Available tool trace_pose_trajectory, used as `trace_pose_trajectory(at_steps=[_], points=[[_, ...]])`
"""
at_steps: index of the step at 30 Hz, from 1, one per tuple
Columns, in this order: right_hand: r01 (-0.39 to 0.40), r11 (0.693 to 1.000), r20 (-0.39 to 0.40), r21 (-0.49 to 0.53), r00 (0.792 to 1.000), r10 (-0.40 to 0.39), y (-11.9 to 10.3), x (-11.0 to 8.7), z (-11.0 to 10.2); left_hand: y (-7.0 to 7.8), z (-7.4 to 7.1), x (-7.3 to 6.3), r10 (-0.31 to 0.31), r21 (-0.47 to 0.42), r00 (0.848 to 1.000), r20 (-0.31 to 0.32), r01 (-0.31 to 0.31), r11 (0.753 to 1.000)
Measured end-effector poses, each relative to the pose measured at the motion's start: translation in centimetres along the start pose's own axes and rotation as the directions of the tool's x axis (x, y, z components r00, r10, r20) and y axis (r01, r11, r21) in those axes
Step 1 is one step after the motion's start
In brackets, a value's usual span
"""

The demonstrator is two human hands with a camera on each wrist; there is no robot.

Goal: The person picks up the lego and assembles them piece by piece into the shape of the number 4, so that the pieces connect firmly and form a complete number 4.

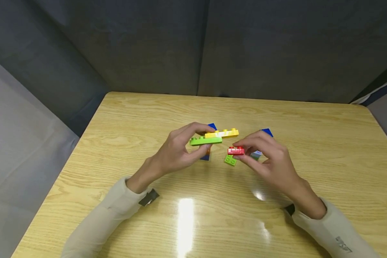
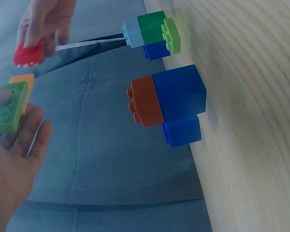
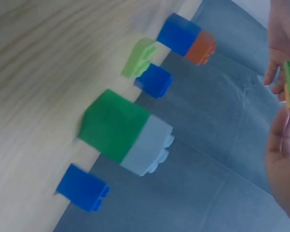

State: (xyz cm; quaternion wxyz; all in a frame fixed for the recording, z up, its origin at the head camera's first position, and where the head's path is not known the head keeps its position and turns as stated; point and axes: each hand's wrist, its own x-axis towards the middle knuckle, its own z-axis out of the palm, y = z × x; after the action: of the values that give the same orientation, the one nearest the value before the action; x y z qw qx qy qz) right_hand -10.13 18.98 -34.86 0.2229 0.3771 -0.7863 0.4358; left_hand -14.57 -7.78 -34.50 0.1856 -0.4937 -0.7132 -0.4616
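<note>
Over the table, my left hand grips a long lime-green building brick between thumb and fingers. A yellow brick overlaps it, reaching out to the right; it looks fixed to the green one. My right hand pinches a small red brick by its right end, thumb below and fingertips on top. The red brick hangs just right of the green and yellow pair, with a narrow gap between them in the head view. In the left wrist view, the green brick partly covers the yellow one.
Beneath the hands, an orange brick sits on a blue block, and a light-blue brick on a dark green block. Single blue bricks and a small lime brick lie nearby. Dark curtains hang behind the wooden table.
</note>
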Motion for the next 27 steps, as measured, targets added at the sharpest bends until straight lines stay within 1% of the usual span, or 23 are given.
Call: trace_pose_trajectory(at_steps=[2, 5, 8, 13, 15, 18, 22, 27], points=[[-0.018, 0.999, -0.037, 0.036, 0.999, 0.020, -0.3, 0.3, -0.1, 0.0, 0.0, 0.0, 0.007, -0.011, 1.000, 0.010, -0.007, 1.000], [-0.033, 0.997, -0.058, 0.069, 0.998, 0.037, -0.6, 0.8, -0.2, 0.1, 0.1, 0.1, 0.019, -0.020, 1.000, 0.024, -0.018, 1.000], [0.001, 0.999, -0.072, 0.039, 0.997, 0.002, -0.6, 1.0, -0.1, 0.2, 0.2, 0.1, 0.024, -0.028, 0.999, 0.039, -0.023, 0.999], [0.026, 0.999, -0.059, -0.032, 0.998, -0.028, -0.6, 1.0, 0.0, 0.5, 0.3, 0.2, 0.024, -0.054, 0.998, 0.064, -0.021, 0.998], [0.027, 0.999, -0.053, -0.034, 0.998, -0.029, -0.5, 1.0, 0.1, 0.5, 0.3, 0.2, 0.023, -0.066, 0.997, 0.070, -0.018, 0.998], [0.030, 1.000, -0.044, -0.011, 0.999, -0.030, -0.5, 1.1, 0.4, 0.5, 0.4, 0.2, 0.023, -0.073, 0.997, 0.077, -0.017, 0.997], [0.050, 0.999, -0.045, 0.008, 0.998, -0.049, -0.6, 1.1, 0.8, 0.5, 0.7, 0.4, 0.039, -0.070, 0.997, 0.062, -0.035, 0.997], [0.074, 0.997, -0.057, -0.034, 0.996, -0.076, -0.7, 1.2, 1.1, 0.3, 1.0, 0.4, 0.088, -0.019, 0.996, 0.025, -0.087, 0.996]])
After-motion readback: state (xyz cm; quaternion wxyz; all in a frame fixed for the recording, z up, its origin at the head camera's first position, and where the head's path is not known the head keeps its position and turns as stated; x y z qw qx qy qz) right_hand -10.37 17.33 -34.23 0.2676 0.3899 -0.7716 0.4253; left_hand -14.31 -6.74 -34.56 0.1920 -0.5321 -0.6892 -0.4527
